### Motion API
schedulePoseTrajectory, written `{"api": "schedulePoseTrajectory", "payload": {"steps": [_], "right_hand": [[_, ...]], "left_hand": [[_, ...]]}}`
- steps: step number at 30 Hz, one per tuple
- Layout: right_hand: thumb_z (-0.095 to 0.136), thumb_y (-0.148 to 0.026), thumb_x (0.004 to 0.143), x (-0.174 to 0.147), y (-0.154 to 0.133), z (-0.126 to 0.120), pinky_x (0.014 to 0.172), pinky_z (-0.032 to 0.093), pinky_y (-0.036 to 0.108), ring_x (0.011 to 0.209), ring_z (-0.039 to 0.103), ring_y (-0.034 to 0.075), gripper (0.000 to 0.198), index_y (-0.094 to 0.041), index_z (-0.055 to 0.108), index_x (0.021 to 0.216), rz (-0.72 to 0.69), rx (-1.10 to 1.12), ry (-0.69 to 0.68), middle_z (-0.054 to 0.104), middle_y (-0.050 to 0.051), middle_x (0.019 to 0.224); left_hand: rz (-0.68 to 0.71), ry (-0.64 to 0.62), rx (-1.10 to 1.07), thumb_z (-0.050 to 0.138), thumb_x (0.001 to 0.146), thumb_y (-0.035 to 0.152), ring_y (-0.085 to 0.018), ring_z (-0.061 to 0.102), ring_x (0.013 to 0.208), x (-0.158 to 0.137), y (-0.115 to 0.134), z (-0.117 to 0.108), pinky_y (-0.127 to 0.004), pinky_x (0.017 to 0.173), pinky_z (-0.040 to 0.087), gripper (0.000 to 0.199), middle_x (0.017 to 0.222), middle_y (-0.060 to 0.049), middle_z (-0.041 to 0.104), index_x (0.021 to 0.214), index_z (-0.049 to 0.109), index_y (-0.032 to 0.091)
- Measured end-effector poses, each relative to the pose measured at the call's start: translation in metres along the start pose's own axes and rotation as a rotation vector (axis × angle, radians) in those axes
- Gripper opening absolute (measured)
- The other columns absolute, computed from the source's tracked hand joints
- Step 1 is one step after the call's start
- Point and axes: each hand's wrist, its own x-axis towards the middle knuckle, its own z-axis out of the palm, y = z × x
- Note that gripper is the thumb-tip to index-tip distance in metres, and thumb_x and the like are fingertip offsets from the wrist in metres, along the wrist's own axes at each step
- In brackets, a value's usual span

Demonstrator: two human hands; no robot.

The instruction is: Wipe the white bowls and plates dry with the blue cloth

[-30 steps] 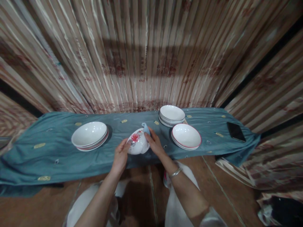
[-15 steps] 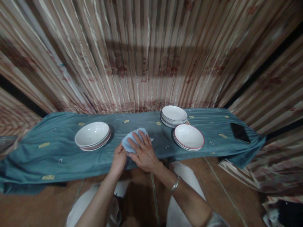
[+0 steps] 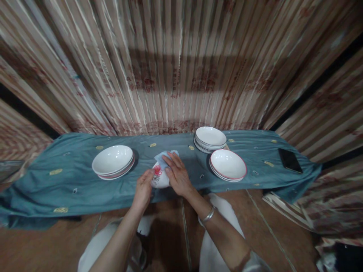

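Note:
My left hand (image 3: 144, 187) grips the near-left edge of a white bowl (image 3: 162, 183) with a red flower printed on it. My right hand (image 3: 179, 175) presses a light blue cloth (image 3: 161, 158) against the bowl's far right side, its fingers over the cloth and hiding part of both. To the left is a stack of white bowls (image 3: 112, 160), one with a reddish rim. On the right sit a stack of red-rimmed bowls (image 3: 228, 164) and, behind it, a taller stack of dark-rimmed bowls (image 3: 211, 136).
A teal patterned cloth (image 3: 76, 166) covers the long narrow table. Near its right end lies a black phone or tablet (image 3: 289, 160). Striped, printed curtains (image 3: 178, 75) hang behind the table. My knees are below the front edge, over a brown tiled floor (image 3: 170, 234).
The blue cloth has slid away from me and to the right under my right hand, uncovering the bowl's flower print. My left hand keeps its hold on the edge.

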Motion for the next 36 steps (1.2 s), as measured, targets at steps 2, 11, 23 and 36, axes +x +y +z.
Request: {"api": "schedulePoseTrajectory", "payload": {"steps": [2, 11, 23, 36], "right_hand": [[0.031, -0.035, 0.099, 0.000, 0.004, 0.003, 0.118, 0.027, 0.045, 0.144, 0.025, 0.019, 0.046, -0.029, 0.039, 0.144, 0.035, 0.043, 0.015, 0.039, 0.000, 0.151], [0.022, -0.053, 0.098, -0.001, 0.031, 0.022, 0.117, 0.028, 0.039, 0.137, 0.039, 0.016, 0.056, -0.024, 0.044, 0.141, 0.294, 0.361, 0.094, 0.047, 0.005, 0.145], [0.025, -0.059, 0.096, 0.005, 0.031, 0.006, 0.116, 0.030, 0.042, 0.134, 0.044, 0.021, 0.060, -0.023, 0.049, 0.138, 0.384, 0.490, 0.167, 0.051, 0.006, 0.142], [0.037, -0.029, 0.098, -0.011, -0.011, -0.009, 0.118, 0.019, 0.055, 0.146, 0.017, 0.028, 0.046, -0.023, 0.044, 0.142, -0.116, -0.075, -0.059, 0.036, 0.005, 0.153]], "left_hand": [[-0.004, 0.018, -0.017, 0.082, 0.050, 0.047, -0.015, 0.061, 0.059, 0.000, 0.000, -0.001, -0.026, 0.060, 0.046, 0.042, 0.066, -0.002, 0.070, 0.072, 0.066, 0.015], [-0.012, 0.107, -0.061, 0.085, 0.046, 0.047, -0.022, 0.067, 0.072, 0.004, 0.001, -0.005, -0.032, 0.070, 0.049, 0.047, 0.068, -0.005, 0.071, 0.074, 0.069, 0.014], [-0.018, 0.045, -0.047, 0.085, 0.047, 0.049, -0.018, 0.066, 0.067, -0.005, -0.002, 0.012, -0.028, 0.069, 0.049, 0.046, 0.065, -0.004, 0.071, 0.072, 0.071, 0.013], [0.086, 0.003, 0.009, 0.073, 0.063, 0.035, -0.023, 0.067, 0.087, 0.005, -0.013, 0.009, -0.030, 0.081, 0.049, 0.022, 0.084, -0.006, 0.075, 0.078, 0.073, 0.018]]}}
